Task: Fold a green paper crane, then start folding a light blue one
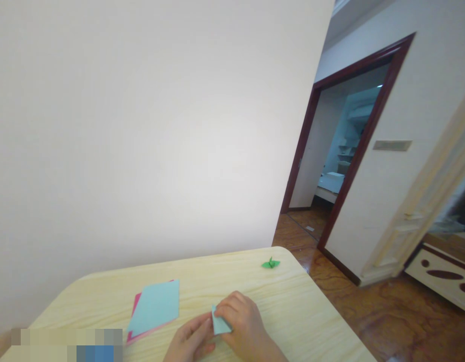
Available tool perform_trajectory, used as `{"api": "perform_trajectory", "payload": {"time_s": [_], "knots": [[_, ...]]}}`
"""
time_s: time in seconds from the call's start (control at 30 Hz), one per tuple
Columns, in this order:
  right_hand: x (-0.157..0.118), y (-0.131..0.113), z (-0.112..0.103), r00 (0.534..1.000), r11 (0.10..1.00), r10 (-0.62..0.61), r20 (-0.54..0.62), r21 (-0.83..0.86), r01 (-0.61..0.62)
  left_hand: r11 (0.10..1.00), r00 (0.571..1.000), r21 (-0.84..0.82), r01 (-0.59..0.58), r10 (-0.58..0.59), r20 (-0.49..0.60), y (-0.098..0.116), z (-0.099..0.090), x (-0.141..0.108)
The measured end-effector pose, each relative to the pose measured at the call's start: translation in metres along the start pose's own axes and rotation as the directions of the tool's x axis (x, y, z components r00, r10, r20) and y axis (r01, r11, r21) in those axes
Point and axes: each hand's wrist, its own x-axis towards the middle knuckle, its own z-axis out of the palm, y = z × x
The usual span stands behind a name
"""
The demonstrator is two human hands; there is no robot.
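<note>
A small folded piece of light blue paper (221,326) is between my two hands, just above or on the table's near part. My right hand (243,317) has its fingers curled over the paper's upper right side. From the left, my left hand (192,336) pinches the paper's left edge between thumb and fingers. Left of my hands lies a stack of square paper sheets (157,306), light blue on top with pink edges showing beneath. A green folded paper crane (271,263) sits near the table's far right corner.
The pale wood-grain table (213,271) has rounded corners and stands against a white wall (160,151). At the lower left, part of another person's arm (0,346) shows beside a pixelated patch. A dark red door frame (360,166) and brown floor lie to the right.
</note>
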Motion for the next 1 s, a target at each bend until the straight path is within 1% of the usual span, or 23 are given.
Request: {"api": "perform_trajectory", "payload": {"time_s": [0.2,0.37,0.43,0.5,0.53,0.57,0.6,0.63,0.67,0.7,0.73,0.77,0.8,0.83,0.87,0.93,1.0], "knots": [[0.0,-0.001,-0.002,0.997,0.997,-0.017,0.08,0.077,0.011,1.0,0.995,0.008,0.0,0.001,-0.104,-0.019,-0.008,0.014],[0.0,-0.004,-0.005,0.996,0.98,0.031,0.087,0.191,-0.047,1.0,0.992,0.019,0.008,-0.006,-0.127,-0.022,-0.01,0.018],[-0.001,-0.003,-0.005,0.994,0.961,0.067,0.083,0.261,-0.087,1.0,0.991,-0.007,-0.004,0.002,-0.137,-0.019,-0.01,0.017],[-0.003,0.0,0.0,0.984,0.916,0.165,0.067,0.359,-0.178,0.999,0.986,-0.04,-0.016,0.009,-0.167,-0.014,-0.01,0.016],[-0.003,0.003,0.003,0.968,0.874,0.242,0.06,0.421,-0.244,0.998,0.982,-0.055,-0.017,0.006,-0.189,-0.012,-0.011,0.015],[-0.004,0.006,0.006,0.943,0.81,0.326,0.07,0.493,-0.317,0.998,0.976,-0.068,-0.014,-0.001,-0.216,-0.009,-0.011,0.013],[-0.004,0.008,0.01,0.91,0.725,0.402,0.103,0.572,-0.385,0.997,0.97,-0.077,-0.014,-0.005,-0.243,-0.006,-0.01,0.011],[-0.004,0.01,0.014,0.881,0.636,0.451,0.139,0.643,-0.427,0.996,0.967,-0.082,-0.026,0.005,-0.254,-0.004,-0.01,0.009],[-0.004,0.011,0.018,0.856,0.538,0.481,0.187,0.708,-0.457,0.996,0.965,-0.085,-0.036,0.012,-0.262,-0.002,-0.009,0.007],[-0.003,0.012,0.021,0.841,0.447,0.49,0.23,0.762,-0.469,0.993,0.964,-0.085,-0.082,0.057,-0.261,0.0,-0.008,0.005],[-0.003,0.012,0.023,0.834,0.371,0.484,0.264,0.802,-0.469,0.992,0.962,-0.085,-0.098,0.072,-0.263,0.001,-0.006,0.003],[-0.002,0.011,0.024,0.834,0.314,0.472,0.286,0.83,-0.462,0.99,0.96,-0.086,-0.11,0.084,-0.266,0.003,-0.005,0.001],[-0.002,0.01,0.026,0.837,0.284,0.466,0.288,0.847,-0.45,0.989,0.959,-0.089,-0.115,0.087,-0.27,0.004,-0.003,-0.001],[-0.001,0.008,0.026,0.843,0.283,0.464,0.274,0.855,-0.434,0.99,0.959,-0.091,-0.108,0.08,-0.273,0.005,-0.001,-0.002],[0.0,0.006,0.027,0.848,0.301,0.468,0.248,0.858,-0.417,0.99,0.96,-0.09,-0.106,0.078,-0.27,0.006,0.0,-0.003],[0.001,0.004,0.027,0.858,0.357,0.481,0.182,0.853,-0.381,0.99,0.96,-0.066,-0.124,0.103,-0.259,0.008,0.003,-0.004],[0.002,0.001,0.026,0.868,0.42,0.479,0.126,0.836,-0.354,0.988,0.956,-0.009,-0.156,0.149,-0.253,0.01,0.004,-0.005]]}}
